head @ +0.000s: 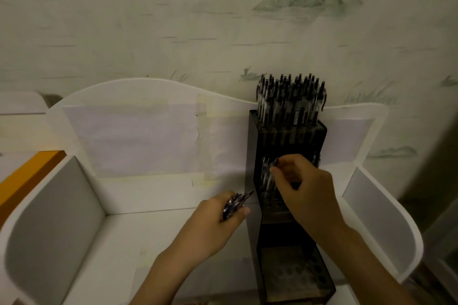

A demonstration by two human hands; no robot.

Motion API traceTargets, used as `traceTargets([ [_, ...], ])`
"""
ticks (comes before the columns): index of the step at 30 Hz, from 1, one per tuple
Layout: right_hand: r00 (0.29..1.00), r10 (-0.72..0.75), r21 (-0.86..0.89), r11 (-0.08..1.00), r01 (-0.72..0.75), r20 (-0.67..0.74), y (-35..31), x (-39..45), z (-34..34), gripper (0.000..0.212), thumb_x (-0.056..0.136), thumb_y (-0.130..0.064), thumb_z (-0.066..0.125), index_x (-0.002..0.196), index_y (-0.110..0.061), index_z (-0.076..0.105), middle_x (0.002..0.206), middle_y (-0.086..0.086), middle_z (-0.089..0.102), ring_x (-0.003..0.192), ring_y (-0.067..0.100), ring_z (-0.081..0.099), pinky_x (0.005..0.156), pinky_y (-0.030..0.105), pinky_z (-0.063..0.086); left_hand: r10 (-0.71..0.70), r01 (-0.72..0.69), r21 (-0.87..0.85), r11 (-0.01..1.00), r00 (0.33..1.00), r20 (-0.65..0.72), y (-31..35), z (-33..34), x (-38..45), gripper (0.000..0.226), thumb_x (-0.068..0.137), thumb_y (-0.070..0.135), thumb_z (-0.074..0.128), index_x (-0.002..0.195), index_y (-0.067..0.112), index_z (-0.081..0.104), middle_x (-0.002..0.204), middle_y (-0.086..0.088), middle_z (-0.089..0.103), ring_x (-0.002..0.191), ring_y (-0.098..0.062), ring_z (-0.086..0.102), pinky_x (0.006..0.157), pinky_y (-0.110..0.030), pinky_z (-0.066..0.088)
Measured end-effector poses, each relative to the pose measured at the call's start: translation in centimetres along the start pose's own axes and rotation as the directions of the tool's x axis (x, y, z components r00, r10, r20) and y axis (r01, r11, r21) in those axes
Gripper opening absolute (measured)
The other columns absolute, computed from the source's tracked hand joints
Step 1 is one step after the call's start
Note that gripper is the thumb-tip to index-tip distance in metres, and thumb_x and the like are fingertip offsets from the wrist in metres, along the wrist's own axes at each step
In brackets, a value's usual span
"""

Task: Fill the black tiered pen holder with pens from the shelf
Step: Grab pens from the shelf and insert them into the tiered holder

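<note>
The black tiered pen holder (287,230) stands on the right part of a white shelf (148,195). Its top tier is packed with several upright black pens (290,99). Some pens stand in the middle tier, partly hidden by my right hand (304,188), which pinches a single pen (269,176) over that tier. The lowest tier at the front shows bare round holes. My left hand (218,220) hovers just left of the holder, closed around a bundle of pens (236,203) whose tips point up and right.
The shelf has a curved white back panel (138,96) with paper taped on it and rounded side walls (49,218) on both sides. An orange-edged object (27,176) lies at the far left. A patterned wall rises behind.
</note>
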State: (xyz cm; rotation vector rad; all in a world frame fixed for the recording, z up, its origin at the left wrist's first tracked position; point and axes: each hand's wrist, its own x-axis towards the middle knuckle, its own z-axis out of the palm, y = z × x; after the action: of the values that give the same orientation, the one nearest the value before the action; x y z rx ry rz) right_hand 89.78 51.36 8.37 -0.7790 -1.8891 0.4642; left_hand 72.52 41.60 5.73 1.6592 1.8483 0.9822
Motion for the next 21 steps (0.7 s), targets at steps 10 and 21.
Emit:
traceTargets([
  [10, 0.984, 0.141, -0.106, 0.986, -0.130, 0.110, 1.1, 0.3, 0.6, 0.013, 0.088, -0.025, 0.069, 0.098, -0.016, 0.069, 0.080, -0.011, 0.069, 0.073, -0.004, 0.064, 0.067, 0.004, 0.048, -0.003, 0.003, 0.003, 1.000, 1.000, -0.004, 0.9, 0.0, 0.0, 0.028, 0.092, 0.048, 0.056, 0.087, 0.021, 0.056, 0.075, -0.007, 0.060, 0.054, -0.009, 0.051, 0.061, -0.038, 0.051],
  [21, 0.946, 0.220, -0.142, 0.971, -0.190, 0.239, 0.7, 1.2, -0.6, 0.011, 0.090, -0.028, 0.067, 0.099, -0.021, 0.067, 0.081, -0.014, 0.066, 0.075, -0.002, 0.064, 0.067, 0.010, 0.051, 0.007, -0.006, -0.016, 1.000, 1.000, 0.004, 1.7, 0.1, -0.3, 0.025, 0.093, 0.047, 0.056, 0.087, 0.023, 0.057, 0.069, 0.000, 0.055, 0.052, -0.005, 0.049, 0.058, -0.034, 0.050],
])
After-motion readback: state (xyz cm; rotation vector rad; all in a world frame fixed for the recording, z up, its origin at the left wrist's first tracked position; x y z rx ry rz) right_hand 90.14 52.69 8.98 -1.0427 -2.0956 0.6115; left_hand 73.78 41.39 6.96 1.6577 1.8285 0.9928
